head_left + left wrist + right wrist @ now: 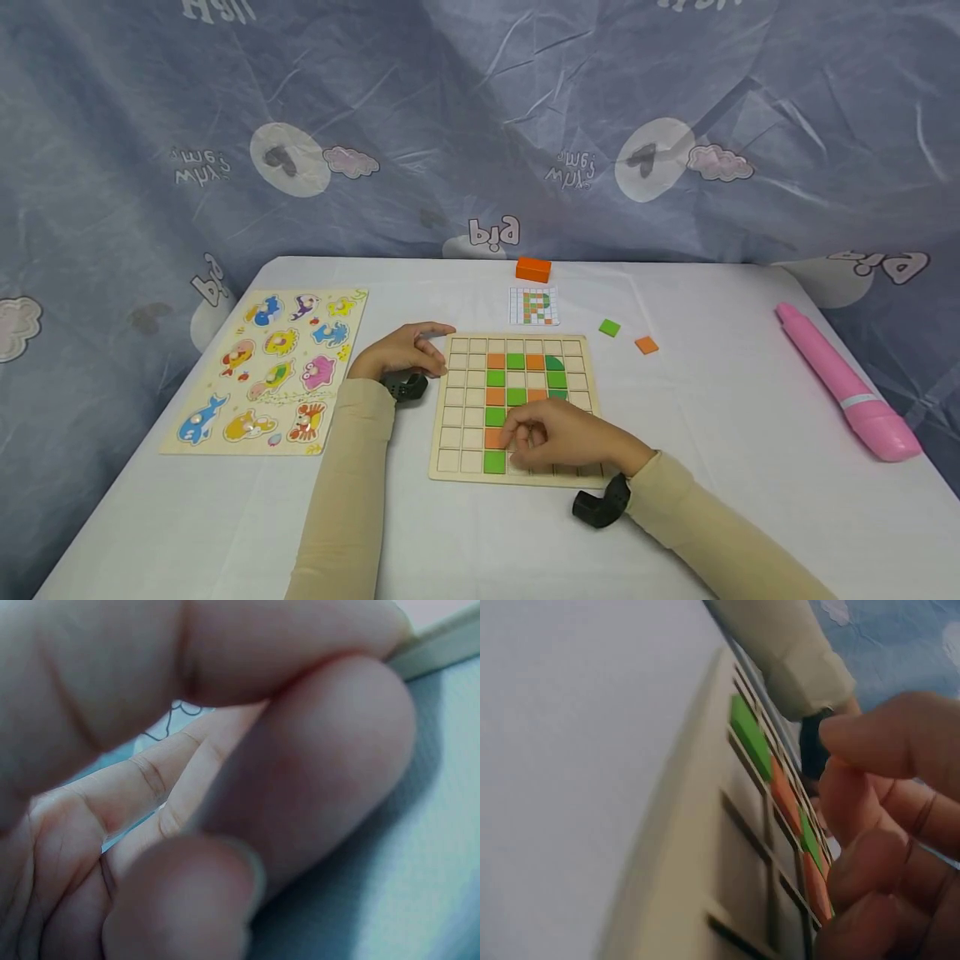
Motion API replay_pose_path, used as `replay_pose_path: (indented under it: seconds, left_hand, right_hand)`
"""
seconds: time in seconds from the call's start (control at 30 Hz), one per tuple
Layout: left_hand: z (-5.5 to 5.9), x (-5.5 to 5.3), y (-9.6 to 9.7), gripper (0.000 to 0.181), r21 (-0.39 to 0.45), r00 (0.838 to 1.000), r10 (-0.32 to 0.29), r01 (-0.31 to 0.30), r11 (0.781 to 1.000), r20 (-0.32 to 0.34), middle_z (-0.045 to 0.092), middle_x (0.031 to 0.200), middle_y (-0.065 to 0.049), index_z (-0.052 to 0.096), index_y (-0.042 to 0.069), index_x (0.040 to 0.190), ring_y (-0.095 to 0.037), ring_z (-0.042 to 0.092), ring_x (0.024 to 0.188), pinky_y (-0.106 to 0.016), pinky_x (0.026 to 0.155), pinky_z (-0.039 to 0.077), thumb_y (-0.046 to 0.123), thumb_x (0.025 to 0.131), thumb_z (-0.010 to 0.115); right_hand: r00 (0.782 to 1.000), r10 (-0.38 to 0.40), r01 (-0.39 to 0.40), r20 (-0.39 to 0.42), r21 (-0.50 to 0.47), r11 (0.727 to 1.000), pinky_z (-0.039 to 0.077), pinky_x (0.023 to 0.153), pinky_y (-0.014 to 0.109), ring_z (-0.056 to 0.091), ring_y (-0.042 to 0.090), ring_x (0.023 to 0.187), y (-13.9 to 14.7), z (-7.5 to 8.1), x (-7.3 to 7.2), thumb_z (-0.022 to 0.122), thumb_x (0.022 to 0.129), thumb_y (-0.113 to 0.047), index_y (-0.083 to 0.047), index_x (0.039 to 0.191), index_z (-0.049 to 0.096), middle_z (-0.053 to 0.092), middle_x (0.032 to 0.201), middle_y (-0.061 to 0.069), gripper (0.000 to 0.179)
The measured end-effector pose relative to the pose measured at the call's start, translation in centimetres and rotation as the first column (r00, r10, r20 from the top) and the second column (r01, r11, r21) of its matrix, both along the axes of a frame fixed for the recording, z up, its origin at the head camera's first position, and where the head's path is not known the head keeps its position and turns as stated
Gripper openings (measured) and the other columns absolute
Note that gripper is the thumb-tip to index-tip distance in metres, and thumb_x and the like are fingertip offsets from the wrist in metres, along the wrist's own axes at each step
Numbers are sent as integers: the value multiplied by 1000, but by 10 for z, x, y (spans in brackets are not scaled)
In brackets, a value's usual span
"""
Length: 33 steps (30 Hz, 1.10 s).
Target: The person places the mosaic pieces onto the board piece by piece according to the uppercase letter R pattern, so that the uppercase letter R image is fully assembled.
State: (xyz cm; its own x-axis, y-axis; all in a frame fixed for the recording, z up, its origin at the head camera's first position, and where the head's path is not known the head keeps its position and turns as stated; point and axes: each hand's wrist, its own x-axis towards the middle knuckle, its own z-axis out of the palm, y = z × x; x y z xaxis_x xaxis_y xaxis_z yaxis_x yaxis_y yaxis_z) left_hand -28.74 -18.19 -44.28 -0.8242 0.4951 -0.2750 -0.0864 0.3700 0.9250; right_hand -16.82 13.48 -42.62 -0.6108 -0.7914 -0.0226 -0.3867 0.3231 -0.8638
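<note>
A wooden grid board [453, 417] lies on the table, with green and orange square tiles set in several cells, among them a green tile [494, 462] near the bottom. My left hand [401, 350] rests at the board's upper left edge, one finger stretched along the corner. In the left wrist view, fingers [330, 750] touch the board's rim [442, 645]. Over the lower middle of the board hovers my right hand [558, 435], fingers loosely bent beside an orange tile [492, 437]. Between its thumb and forefinger [847, 791] no tile shows. The hand hides several cells.
Behind the board lie a pattern card [534, 307] and an orange block [533, 269]. A loose green tile [610, 327] and orange tile [647, 345] sit to the right. An animal puzzle board [247, 375] is at left, a pink cylindrical object [840, 375] at far right.
</note>
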Motion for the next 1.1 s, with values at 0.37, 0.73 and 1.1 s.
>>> replay_pose_path:
  seconds: [0.37, 0.73, 1.1]
  left_hand:
    - [0, 0, 0, 82, 0, 1000, 4, -4, 1000, 4, 76, 81, 2, 46, -3, 161, -11, 73, 74, -25, 71, 61, -10, 86, 79]
    - [1, 1, 0, 82, -2, 1000, 1, -1, 1000, 3, 75, 80, 3, 46, -3, 161, -11, 72, 73, -24, 70, 59, -10, 86, 79]
    - [2, 2, 1, 82, 5, 1000, -2, 2, 1000, 6, 76, 81, 3, 46, -3, 161, -11, 72, 73, -24, 71, 60, -9, 86, 80]
  right_hand:
    - [994, 5, 6, 105, -100, 995, 40, 59, 18, 45, 4, 63, 36, 5, -29, 71, 99, 0, 8, 118, 72, 70, 92, 2, 20]
    - [968, -238, 251, 85, -206, 946, 49, 55, 27, 55, 14, 65, 91, 2, -54, 66, 102, 4, 18, 123, 63, 70, 92, 8, 25]
    - [857, -511, 509, 59, -247, 825, 49, 58, 29, 55, 16, 62, 147, 0, -64, 69, 104, -1, -3, 122, 73, 73, 89, 3, 19]
